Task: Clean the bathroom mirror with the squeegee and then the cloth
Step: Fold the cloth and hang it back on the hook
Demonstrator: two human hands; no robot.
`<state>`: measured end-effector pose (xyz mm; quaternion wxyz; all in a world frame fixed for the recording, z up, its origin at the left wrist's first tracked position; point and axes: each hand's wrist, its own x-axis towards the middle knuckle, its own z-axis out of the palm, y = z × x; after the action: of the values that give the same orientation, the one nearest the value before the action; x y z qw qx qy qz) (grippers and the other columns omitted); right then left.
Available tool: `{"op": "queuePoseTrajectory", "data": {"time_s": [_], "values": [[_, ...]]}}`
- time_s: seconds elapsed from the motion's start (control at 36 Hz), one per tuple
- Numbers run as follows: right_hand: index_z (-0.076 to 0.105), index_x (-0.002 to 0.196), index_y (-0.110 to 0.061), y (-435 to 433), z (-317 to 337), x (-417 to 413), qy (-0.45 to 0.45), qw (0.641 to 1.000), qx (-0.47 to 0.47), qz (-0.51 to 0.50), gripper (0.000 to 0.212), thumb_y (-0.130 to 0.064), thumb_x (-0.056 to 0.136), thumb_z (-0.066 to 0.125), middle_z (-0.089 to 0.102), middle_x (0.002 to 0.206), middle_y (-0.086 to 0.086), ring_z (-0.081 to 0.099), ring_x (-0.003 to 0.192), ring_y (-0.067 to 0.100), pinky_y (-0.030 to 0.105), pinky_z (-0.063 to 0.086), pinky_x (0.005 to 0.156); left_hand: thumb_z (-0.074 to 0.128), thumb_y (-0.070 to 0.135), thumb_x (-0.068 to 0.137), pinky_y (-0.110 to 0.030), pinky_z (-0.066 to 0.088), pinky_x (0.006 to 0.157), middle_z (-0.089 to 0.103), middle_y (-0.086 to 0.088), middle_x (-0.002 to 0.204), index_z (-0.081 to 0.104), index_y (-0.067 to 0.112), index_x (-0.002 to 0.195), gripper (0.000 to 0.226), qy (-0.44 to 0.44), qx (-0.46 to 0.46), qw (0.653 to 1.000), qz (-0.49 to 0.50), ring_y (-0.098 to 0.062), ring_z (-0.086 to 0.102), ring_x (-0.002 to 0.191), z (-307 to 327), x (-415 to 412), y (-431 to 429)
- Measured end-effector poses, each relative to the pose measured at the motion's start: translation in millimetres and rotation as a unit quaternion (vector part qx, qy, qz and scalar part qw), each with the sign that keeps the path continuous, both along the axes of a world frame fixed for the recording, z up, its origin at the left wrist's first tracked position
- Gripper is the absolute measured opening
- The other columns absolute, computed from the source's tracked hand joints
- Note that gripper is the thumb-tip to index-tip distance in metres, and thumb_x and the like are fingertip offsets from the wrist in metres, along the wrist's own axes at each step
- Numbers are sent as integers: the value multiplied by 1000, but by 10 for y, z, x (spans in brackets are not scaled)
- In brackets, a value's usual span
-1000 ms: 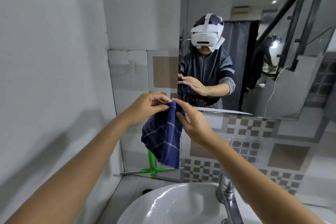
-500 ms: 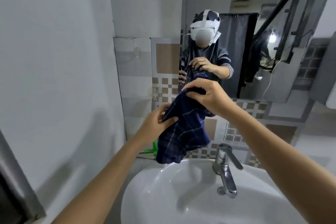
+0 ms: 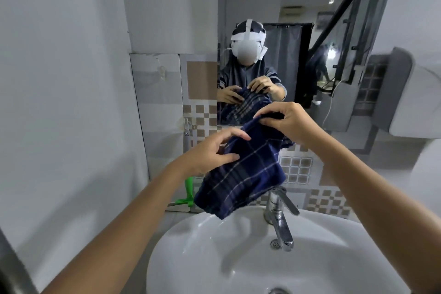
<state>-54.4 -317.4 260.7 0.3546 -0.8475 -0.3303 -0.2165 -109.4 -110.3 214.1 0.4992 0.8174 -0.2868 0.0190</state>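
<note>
Both hands, left hand (image 3: 210, 153) and right hand (image 3: 284, 122), grip the rumpled navy plaid cloth (image 3: 243, 174).

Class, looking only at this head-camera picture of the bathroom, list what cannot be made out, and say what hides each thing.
- Green plastic squeegee: head view, its upper handle is hidden by the left hand and the dark blue checked cloth.
- Wall mirror: cut off by the top edge; streaks or wetness too faint to judge.
- White ceramic sink: its drain is cut off by the bottom edge.
- Right hand: fingertips buried in cloth.

squeegee (image 3: 188, 194) mostly hidden behind cloth (image 3: 243, 179) and left forearm, mirror (image 3: 298, 59) cropped above
</note>
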Motion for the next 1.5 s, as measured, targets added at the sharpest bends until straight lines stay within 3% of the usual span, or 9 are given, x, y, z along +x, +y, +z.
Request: {"op": "queuePoseTrajectory", "data": {"time_s": [0.14,0.28,0.67,0.78,1.0,1.19,1.28,1.42,1.5], "values": [[72,91,-12,50,63,-20,-16,1000,-24,6,13,-5,84,64,66,91,-4,59,87,6,7,44,80,53,3,91,-41,47,98,52,13,124,59,38,109,40,23,17,999,-18,-12,53,116,-17,26,-11],[72,94,-11,105,74,10,-23,999,-23,-6,13,-8,84,65,68,95,-1,61,93,11,21,46,88,52,1,91,-40,51,93,53,3,128,59,32,114,39,28,-33,999,-10,-14,57,113,-7,58,104],[71,95,-10,468,-276,183,24,999,39,-14,16,-4,85,62,67,91,-2,61,91,10,16,44,83,52,-6,88,-26,51,88,58,9,119,58,21,117,39,49,-63,997,-20,-9,61,106,3,52,385],[68,106,-12,592,-350,168,70,996,61,-2,21,-8,89,58,68,97,0,60,89,9,14,45,76,52,-7,88,-28,50,91,56,-1,125,58,20,117,40,25,-101,994,19,-14,59,110,4,52,411],[53,129,-20,671,-537,66,122,990,72,1,35,-28,95,47,64,116,3,57,105,13,24,43,85,55,-8,84,-36,48,95,59,-9,123,58,18,115,42,-43,-231,957,168,-22,58,109,-15,123,583],[40,137,-24,862,-733,26,156,986,57,26,46,-40,94,42,65,114,10,61,103,19,31,47,83,57,-5,83,-36,49,92,62,-7,120,61,24,113,41,-33,-316,929,187,-21,60,108,-38,96,685],[39,136,-26,1005,-750,42,184,978,86,38,47,-43,92,46,67,110,11,62,98,21,38,52,84,58,-1,85,-31,53,86,62,-6,120,60,24,116,40,-25,-336,924,184,-19,61,106,-43,77,723],[51,115,-26,1222,-775,36,219,950,197,104,26,-29,90,57,61,112,4,61,96,15,23,51,74,58,0,85,-27,54,80,62,-3,117,61,27,113,39,-31,-324,929,175,-15,61,102,-37,35,847],[56,109,-26,1245,-761,46,213,946,215,117,25,-22,85,64,64,107,6,64,94,21,27,54,75,58,-1,85,-29,53,84,61,-1,117,61,26,113,39,-41,-288,938,188,-15,60,105,-4,25,994]]}}
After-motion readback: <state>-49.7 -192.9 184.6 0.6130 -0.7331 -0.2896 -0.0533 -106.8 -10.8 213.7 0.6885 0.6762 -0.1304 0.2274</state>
